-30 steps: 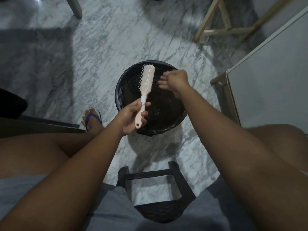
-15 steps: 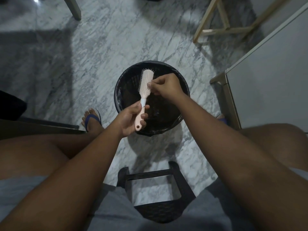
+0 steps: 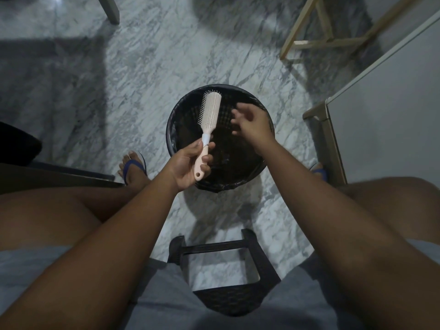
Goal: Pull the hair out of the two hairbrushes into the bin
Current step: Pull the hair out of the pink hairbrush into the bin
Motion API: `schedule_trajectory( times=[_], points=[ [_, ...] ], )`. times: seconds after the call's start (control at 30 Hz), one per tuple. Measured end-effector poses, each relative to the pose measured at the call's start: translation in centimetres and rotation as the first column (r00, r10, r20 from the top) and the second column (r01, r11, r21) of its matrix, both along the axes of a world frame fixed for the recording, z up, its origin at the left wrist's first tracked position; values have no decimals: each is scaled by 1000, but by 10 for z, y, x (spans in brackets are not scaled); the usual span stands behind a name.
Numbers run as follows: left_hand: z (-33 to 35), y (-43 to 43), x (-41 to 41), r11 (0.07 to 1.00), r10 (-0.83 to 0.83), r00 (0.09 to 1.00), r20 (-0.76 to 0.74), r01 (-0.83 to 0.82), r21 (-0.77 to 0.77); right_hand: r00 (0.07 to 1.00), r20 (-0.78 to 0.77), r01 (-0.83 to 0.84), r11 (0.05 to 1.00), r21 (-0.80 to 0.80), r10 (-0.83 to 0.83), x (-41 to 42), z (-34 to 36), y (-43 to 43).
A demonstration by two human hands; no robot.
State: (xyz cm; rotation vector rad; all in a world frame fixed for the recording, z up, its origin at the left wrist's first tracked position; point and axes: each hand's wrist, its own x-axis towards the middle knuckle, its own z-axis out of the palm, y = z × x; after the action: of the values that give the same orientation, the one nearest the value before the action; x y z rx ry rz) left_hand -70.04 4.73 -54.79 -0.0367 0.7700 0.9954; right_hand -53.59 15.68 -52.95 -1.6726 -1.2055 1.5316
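Grey-veined marble floor (image 3: 166, 67); round black lined plastic bin (image 3: 240, 88) stands between the feet. Left hand (image 3: 190, 165) grips the handle of the pale pink plastic hairbrush (image 3: 210, 110), head above the bin. Right hand (image 3: 252, 125) hovers beside it, fingers loosely spread, blurred. Risk: loosened strands drifting past the rim. Hair itself indiscernible; second brush unseen.

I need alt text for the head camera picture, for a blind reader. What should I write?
A seated person's left hand holds a pale hairbrush by its handle over a black bin on a marble floor. The right hand hovers beside the brush head, above the bin, fingers loosely spread and blurred.
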Motion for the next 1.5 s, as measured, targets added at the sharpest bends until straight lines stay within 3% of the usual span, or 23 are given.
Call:
schedule_trajectory(
  times=[0.1,0.17,0.5,0.67,0.8,0.83,0.9,0.97,1.03,1.2,1.5],
  points=[
    [0,0,1,1000,-22,999,32,22,-8,951,131,-300,939,171,280,-4,6,-1],
    [1,-1,-1,998,-58,996,74,58,0,916,191,-393,887,241,354,-4,12,1],
    [-3,1,-22,954,-289,936,202,264,144,951,27,-308,931,198,309,12,35,28],
    [-1,6,-14,974,-211,967,141,195,119,969,108,-238,957,166,222,7,29,34],
    [-1,6,-7,994,-99,995,3,99,40,985,165,27,982,185,-58,-4,23,37],
    [-2,5,-6,997,-79,996,-43,80,15,972,228,-4,967,255,-56,-7,23,37],
    [-5,3,-5,998,-55,990,-133,52,-28,901,418,-264,912,314,117,-11,24,31],
    [-5,2,-1,998,-48,981,-186,40,-48,758,559,-525,823,216,336,-16,21,20],
    [-3,1,1,997,-67,970,-233,59,-42,693,587,-608,777,163,419,-23,22,13],
    [-6,1,2,995,-100,925,-366,104,-7,736,602,-533,813,233,309,-28,18,19],
    [-2,5,5,993,-104,908,-406,115,4,832,550,-276,914,297,73,-21,20,50]
  ],
)
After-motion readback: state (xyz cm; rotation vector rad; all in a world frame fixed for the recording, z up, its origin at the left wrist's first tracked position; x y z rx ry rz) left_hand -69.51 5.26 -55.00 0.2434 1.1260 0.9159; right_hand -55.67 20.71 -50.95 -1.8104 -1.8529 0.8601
